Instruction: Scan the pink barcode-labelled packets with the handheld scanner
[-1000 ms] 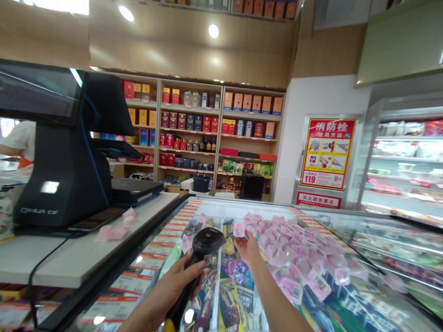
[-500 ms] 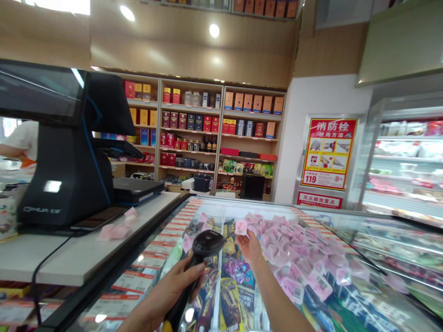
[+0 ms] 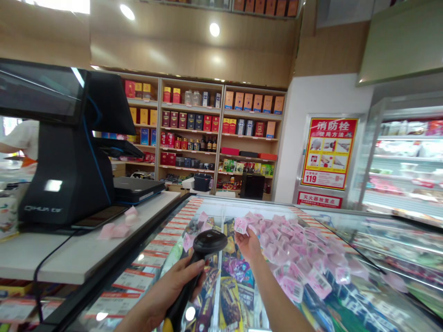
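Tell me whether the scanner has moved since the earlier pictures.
Yes, slightly: the black scanner in the left hand has edged right, judged against the white divider.

Left hand point(image 3: 178, 282) around black scanner point(image 3: 208, 242), right hand point(image 3: 250, 245) holding pink container point(image 3: 240, 224), pink pile point(image 3: 287, 249) just beside

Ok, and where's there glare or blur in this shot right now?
Head view: round white lamps glare on the tan panel, and a white streak shines on the glossy black monitor; also in the head view, lit white shelves at the right look soft, and fine print on the small pink barcoded package in the right hand is unreadable.
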Action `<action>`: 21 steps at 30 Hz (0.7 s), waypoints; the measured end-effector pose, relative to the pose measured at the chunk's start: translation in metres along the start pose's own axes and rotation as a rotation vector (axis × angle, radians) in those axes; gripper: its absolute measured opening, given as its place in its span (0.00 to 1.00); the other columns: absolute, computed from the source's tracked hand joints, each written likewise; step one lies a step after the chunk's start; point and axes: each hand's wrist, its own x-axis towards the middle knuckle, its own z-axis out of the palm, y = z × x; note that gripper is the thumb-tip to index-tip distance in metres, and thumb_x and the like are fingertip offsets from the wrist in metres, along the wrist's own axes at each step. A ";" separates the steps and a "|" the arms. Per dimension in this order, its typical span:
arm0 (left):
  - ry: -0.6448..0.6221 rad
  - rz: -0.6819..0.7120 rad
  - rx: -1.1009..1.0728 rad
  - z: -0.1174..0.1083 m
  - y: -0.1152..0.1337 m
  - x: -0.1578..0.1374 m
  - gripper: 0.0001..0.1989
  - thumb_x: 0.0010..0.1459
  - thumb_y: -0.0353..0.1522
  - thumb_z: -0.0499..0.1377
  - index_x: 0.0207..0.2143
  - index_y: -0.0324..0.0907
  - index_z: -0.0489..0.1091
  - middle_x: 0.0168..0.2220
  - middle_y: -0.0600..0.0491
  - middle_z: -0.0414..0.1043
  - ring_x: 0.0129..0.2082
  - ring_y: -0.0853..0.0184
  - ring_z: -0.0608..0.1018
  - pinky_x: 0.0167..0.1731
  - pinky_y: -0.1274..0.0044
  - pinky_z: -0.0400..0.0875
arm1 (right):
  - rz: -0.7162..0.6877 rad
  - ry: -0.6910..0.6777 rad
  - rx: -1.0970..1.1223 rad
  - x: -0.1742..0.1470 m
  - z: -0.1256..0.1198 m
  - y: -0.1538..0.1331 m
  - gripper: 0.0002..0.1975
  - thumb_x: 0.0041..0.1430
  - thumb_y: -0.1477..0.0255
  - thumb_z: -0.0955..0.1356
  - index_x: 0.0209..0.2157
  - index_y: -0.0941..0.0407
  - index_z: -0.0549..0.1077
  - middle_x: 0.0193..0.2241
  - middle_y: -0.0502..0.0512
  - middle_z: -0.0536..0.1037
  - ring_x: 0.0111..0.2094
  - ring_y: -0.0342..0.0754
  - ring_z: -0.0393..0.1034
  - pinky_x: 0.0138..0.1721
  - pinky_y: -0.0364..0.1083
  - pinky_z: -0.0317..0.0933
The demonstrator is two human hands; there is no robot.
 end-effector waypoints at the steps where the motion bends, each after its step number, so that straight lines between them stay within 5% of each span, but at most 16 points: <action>1: 0.010 -0.003 0.000 0.000 0.001 0.000 0.11 0.43 0.39 0.57 0.23 0.40 0.62 0.18 0.58 0.64 0.16 0.76 0.65 0.18 0.83 0.57 | 0.032 0.021 0.041 0.000 0.000 0.000 0.07 0.46 0.67 0.62 0.25 0.56 0.64 0.19 0.50 0.71 0.24 0.44 0.68 0.29 0.44 0.62; 5: 0.089 0.060 0.031 0.003 0.006 -0.003 0.12 0.43 0.39 0.57 0.21 0.40 0.62 0.16 0.59 0.63 0.14 0.76 0.63 0.16 0.83 0.56 | -0.003 0.170 -0.110 0.001 -0.003 0.003 0.10 0.44 0.67 0.61 0.32 0.55 0.63 0.18 0.45 0.69 0.21 0.42 0.65 0.25 0.42 0.60; 9: 0.175 0.104 0.106 -0.003 0.008 -0.004 0.14 0.44 0.41 0.55 0.17 0.40 0.61 0.12 0.60 0.59 0.12 0.76 0.61 0.14 0.82 0.55 | -0.240 0.346 -0.795 0.001 -0.014 0.002 0.16 0.46 0.68 0.59 0.38 0.58 0.63 0.24 0.52 0.71 0.27 0.46 0.66 0.29 0.44 0.59; 13: 0.219 0.110 0.130 -0.017 0.006 -0.005 0.13 0.44 0.41 0.55 0.19 0.39 0.63 0.14 0.59 0.62 0.14 0.76 0.63 0.16 0.83 0.57 | -0.422 0.350 -1.329 -0.006 -0.023 -0.006 0.16 0.46 0.71 0.59 0.39 0.59 0.65 0.35 0.60 0.70 0.39 0.51 0.63 0.38 0.45 0.55; 18: 0.226 0.082 0.128 -0.033 0.005 -0.009 0.14 0.43 0.41 0.56 0.19 0.40 0.62 0.17 0.58 0.64 0.16 0.76 0.64 0.18 0.82 0.59 | -0.495 0.400 -1.557 -0.015 -0.015 -0.010 0.16 0.43 0.74 0.62 0.39 0.58 0.66 0.38 0.60 0.68 0.43 0.54 0.59 0.41 0.48 0.51; 21: 0.221 0.077 0.105 -0.036 0.005 -0.012 0.14 0.43 0.41 0.56 0.18 0.39 0.60 0.18 0.57 0.64 0.16 0.76 0.64 0.18 0.82 0.59 | -0.587 0.244 -1.474 -0.018 0.007 -0.001 0.16 0.44 0.74 0.61 0.39 0.57 0.66 0.40 0.58 0.68 0.44 0.51 0.58 0.44 0.47 0.50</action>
